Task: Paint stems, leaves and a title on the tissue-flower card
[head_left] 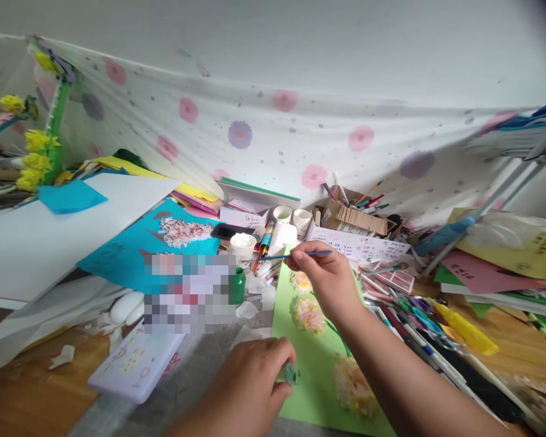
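My right hand [321,273] is closed in a pinch on a thin blue paintbrush [275,257], its tip pointing left near a white paper cup [242,246]. Over the left edge of a light green sheet [312,388], my left hand [259,370] grips a small greenish container [292,372]; whether it is a jar or a cap I cannot tell. Fluffy pink and yellow flowers [309,314] sit on the sheet, with dark green painted lines between them. A green paint bottle [239,285] stands left of the sheet.
To the left are a lilac case [139,361] and a blue sheet [118,255] bearing paper shreds [184,232]. Many pens [430,346] crowd the right side. Behind stand more paper cups [303,220] and a cardboard box [355,215]. A blurred patch hides part of the left middle.
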Demonstrator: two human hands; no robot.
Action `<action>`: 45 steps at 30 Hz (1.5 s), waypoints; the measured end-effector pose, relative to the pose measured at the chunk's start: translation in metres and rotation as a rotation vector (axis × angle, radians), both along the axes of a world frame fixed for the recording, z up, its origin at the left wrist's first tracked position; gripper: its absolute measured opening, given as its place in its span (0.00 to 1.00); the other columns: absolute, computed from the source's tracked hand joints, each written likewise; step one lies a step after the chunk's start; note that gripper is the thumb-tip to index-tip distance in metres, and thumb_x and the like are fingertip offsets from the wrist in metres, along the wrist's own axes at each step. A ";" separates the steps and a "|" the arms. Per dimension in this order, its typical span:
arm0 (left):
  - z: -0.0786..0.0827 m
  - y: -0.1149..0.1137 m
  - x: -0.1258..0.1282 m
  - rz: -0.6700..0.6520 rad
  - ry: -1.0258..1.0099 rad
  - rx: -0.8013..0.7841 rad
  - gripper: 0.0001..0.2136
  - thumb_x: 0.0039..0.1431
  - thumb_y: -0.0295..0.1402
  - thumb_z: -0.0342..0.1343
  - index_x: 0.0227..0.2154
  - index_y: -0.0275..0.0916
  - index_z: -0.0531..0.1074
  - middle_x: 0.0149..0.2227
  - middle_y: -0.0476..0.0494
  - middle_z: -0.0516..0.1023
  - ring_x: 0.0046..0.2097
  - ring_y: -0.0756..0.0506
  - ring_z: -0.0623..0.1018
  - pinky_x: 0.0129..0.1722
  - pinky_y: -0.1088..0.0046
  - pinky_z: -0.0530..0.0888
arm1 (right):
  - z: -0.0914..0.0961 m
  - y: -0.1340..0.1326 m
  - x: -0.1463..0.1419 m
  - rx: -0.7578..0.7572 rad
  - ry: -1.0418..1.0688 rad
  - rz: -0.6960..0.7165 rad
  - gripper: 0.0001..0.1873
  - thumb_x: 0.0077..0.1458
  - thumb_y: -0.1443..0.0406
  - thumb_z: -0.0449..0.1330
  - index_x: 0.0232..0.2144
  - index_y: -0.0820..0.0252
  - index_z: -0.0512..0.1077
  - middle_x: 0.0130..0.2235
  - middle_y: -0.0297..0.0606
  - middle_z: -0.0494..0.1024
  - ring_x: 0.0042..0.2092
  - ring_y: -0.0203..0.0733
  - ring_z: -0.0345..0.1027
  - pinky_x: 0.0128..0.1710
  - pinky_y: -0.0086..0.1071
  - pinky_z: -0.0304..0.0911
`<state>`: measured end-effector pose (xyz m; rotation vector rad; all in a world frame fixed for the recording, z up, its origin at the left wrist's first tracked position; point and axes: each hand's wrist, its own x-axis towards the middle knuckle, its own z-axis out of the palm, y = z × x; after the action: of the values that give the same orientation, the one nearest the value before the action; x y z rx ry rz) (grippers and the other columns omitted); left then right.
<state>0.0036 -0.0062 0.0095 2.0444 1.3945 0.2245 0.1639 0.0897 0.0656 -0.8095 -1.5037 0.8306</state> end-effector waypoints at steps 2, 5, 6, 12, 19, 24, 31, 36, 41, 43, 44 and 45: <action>0.000 0.001 0.000 0.007 0.006 -0.001 0.16 0.58 0.19 0.63 0.46 0.43 0.77 0.50 0.48 0.86 0.54 0.40 0.82 0.54 0.65 0.70 | 0.000 -0.005 0.019 -0.011 0.082 -0.032 0.18 0.56 0.48 0.72 0.32 0.54 0.77 0.28 0.36 0.85 0.31 0.44 0.81 0.35 0.37 0.78; -0.003 0.002 -0.002 0.016 0.013 0.016 0.15 0.58 0.19 0.62 0.44 0.44 0.76 0.48 0.50 0.86 0.53 0.41 0.82 0.51 0.66 0.70 | -0.004 -0.014 0.061 -0.015 0.213 -0.132 0.19 0.53 0.48 0.75 0.30 0.54 0.78 0.27 0.35 0.85 0.29 0.43 0.81 0.34 0.37 0.80; -0.005 0.002 -0.004 0.014 0.015 0.024 0.15 0.58 0.19 0.62 0.44 0.44 0.76 0.48 0.51 0.86 0.52 0.41 0.83 0.50 0.66 0.70 | -0.007 -0.018 0.078 -0.001 0.219 -0.194 0.20 0.52 0.47 0.76 0.29 0.54 0.78 0.26 0.35 0.84 0.28 0.44 0.81 0.32 0.37 0.80; -0.018 0.010 -0.012 -0.001 0.000 0.093 0.10 0.60 0.31 0.54 0.43 0.46 0.76 0.44 0.49 0.87 0.47 0.41 0.85 0.47 0.65 0.73 | -0.031 -0.052 0.181 0.066 0.002 -0.566 0.21 0.51 0.46 0.77 0.27 0.55 0.79 0.23 0.34 0.82 0.23 0.40 0.75 0.26 0.32 0.71; -0.036 0.017 -0.020 0.095 -0.050 0.206 0.14 0.57 0.46 0.50 0.39 0.51 0.78 0.39 0.53 0.88 0.40 0.41 0.87 0.40 0.67 0.74 | -0.054 -0.069 0.202 0.065 -0.258 -0.627 0.18 0.58 0.48 0.71 0.28 0.55 0.80 0.21 0.34 0.80 0.22 0.41 0.73 0.25 0.32 0.66; -0.031 0.008 -0.015 0.166 -0.093 0.270 0.11 0.58 0.44 0.50 0.37 0.52 0.77 0.34 0.60 0.87 0.37 0.45 0.86 0.39 0.71 0.71 | -0.050 -0.066 0.189 0.107 -0.392 -0.584 0.16 0.59 0.51 0.69 0.26 0.54 0.79 0.21 0.34 0.80 0.24 0.41 0.74 0.28 0.32 0.67; -0.022 0.005 -0.011 0.170 -0.065 0.277 0.10 0.59 0.43 0.51 0.36 0.52 0.77 0.33 0.60 0.86 0.37 0.44 0.85 0.39 0.71 0.69 | -0.045 -0.069 0.190 0.134 -0.479 -0.580 0.13 0.60 0.55 0.67 0.27 0.54 0.78 0.22 0.33 0.81 0.23 0.40 0.72 0.28 0.33 0.68; -0.029 0.008 -0.015 0.178 -0.066 0.251 0.10 0.58 0.43 0.52 0.38 0.53 0.78 0.36 0.60 0.88 0.39 0.43 0.86 0.41 0.71 0.70 | -0.043 -0.071 0.194 0.158 -0.486 -0.594 0.13 0.61 0.57 0.65 0.26 0.53 0.76 0.21 0.32 0.79 0.23 0.40 0.72 0.27 0.32 0.66; -0.027 0.008 -0.014 0.167 -0.074 0.259 0.11 0.58 0.44 0.51 0.37 0.53 0.77 0.35 0.60 0.88 0.39 0.43 0.86 0.40 0.71 0.69 | -0.044 -0.070 0.194 0.168 -0.489 -0.620 0.11 0.61 0.58 0.65 0.27 0.54 0.77 0.23 0.33 0.81 0.24 0.40 0.73 0.28 0.32 0.67; -0.025 0.007 -0.012 0.180 -0.080 0.269 0.11 0.59 0.43 0.51 0.37 0.52 0.77 0.34 0.60 0.87 0.38 0.44 0.86 0.40 0.71 0.68 | -0.044 -0.069 0.193 0.169 -0.497 -0.614 0.12 0.61 0.57 0.66 0.27 0.53 0.77 0.22 0.32 0.79 0.23 0.40 0.72 0.28 0.32 0.67; -0.025 0.006 -0.012 0.178 -0.081 0.269 0.10 0.58 0.43 0.51 0.36 0.52 0.77 0.33 0.61 0.86 0.37 0.44 0.86 0.39 0.72 0.68 | -0.044 -0.068 0.193 0.168 -0.500 -0.610 0.12 0.61 0.57 0.66 0.27 0.53 0.77 0.22 0.32 0.78 0.23 0.40 0.71 0.28 0.32 0.67; -0.025 0.007 -0.012 0.176 -0.080 0.268 0.10 0.59 0.43 0.51 0.36 0.52 0.77 0.33 0.61 0.86 0.37 0.45 0.86 0.39 0.72 0.68 | -0.044 -0.068 0.192 0.168 -0.503 -0.607 0.13 0.61 0.56 0.66 0.27 0.53 0.77 0.21 0.31 0.78 0.23 0.40 0.71 0.28 0.32 0.67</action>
<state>-0.0088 0.0004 -0.0155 2.0967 1.5642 0.5902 0.3564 0.0215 0.0217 -1.3201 -1.5914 0.0430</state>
